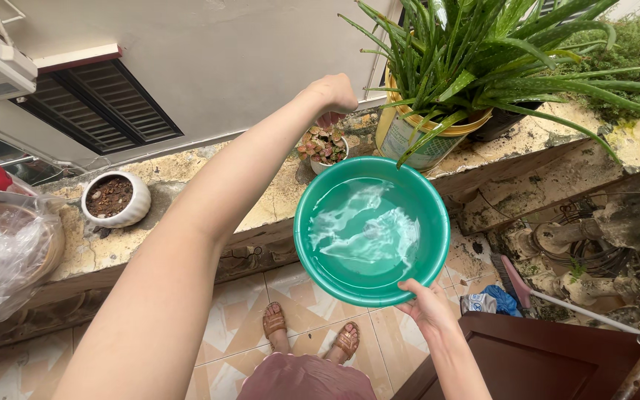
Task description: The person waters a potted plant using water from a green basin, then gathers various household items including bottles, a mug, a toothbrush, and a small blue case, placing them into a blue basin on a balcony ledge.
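A round green plastic basin [370,231] of rippling clear water sits mid-frame, gripped at its 5 o'clock rim by the right hand [425,302]. At its 11 o'clock, the left hand [332,95] hangs with fingers bunched downward over a small white pot of reddish-green leaves [324,147]. At 9 o'clock sits a white ceramic pot of dry soil [115,198].

The left hand [332,95], upper middle of the frame, has its fingers curled out of sight over the small potted plant [324,145]. The right hand's [427,306] fingertips vanish under the green basin's [312,255] rim. At the left edge, a clear plastic bag [1,252] is cut off.
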